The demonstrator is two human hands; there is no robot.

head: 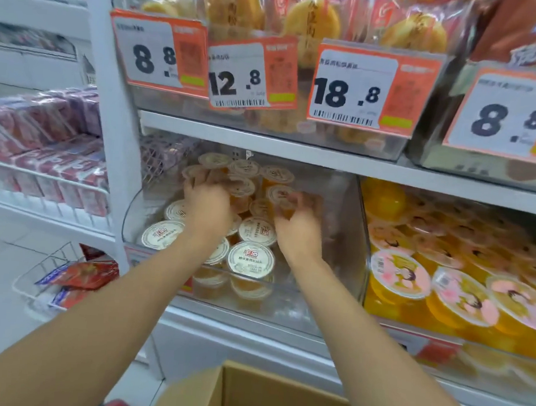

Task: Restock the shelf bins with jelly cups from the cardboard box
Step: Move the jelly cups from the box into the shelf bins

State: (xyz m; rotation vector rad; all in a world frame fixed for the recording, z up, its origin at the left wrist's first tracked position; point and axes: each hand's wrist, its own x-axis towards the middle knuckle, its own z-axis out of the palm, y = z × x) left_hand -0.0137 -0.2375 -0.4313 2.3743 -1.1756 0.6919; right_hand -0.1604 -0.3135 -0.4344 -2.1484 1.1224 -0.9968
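Observation:
A clear plastic shelf bin (350, 227) holds several orange jelly cups with white lids (250, 258). Both my arms reach deep into it. My left hand (208, 205) grips a jelly cup (196, 173) near the back left of the pile. Further right, my right hand (297, 224) curls its fingers round another cup (281, 193). Motion blur smears both hands. The open cardboard box (256, 398) sits below the shelf at the bottom of the view; its inside is hidden.
Right of the bin, a second bin holds larger orange jelly cups with pink lids (464, 286). The shelf above carries bagged pastries behind price tags (363, 89). A wire basket of red packets (74, 278) hangs low on the left.

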